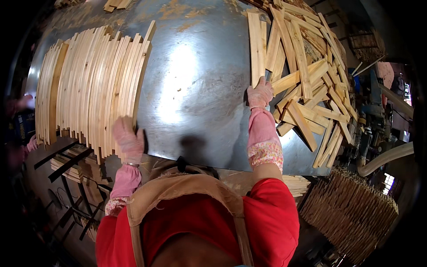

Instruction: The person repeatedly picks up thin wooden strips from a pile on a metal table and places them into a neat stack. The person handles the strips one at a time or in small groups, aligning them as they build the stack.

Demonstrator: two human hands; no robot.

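Far left: another person's pink-gloved hand (32,144) at the bench edge, partly hidden.

Left: row of aligned wooden slats (91,84), laid side by side on the metal-topped bench (195,89), long edges touching, reaching to the near edge. This portion appears sorted.

Left hand (129,140), pink glove: fingers curled loosely, pressed against the near ends of the row's rightmost slats; whether it actually grips one cannot be told.

Centre: bare sheet metal, worn and glaring.

Right hand (260,93), pink glove: fingers closed over the near end of a pale slat (255,49) at the left margin of the pile.

Right: loose pile of slats (311,84), crossed at all angles, apparently still unsorted and roughly comparable in bulk to the row.

Near right, below the bench: stacked slat bundles (351,204).
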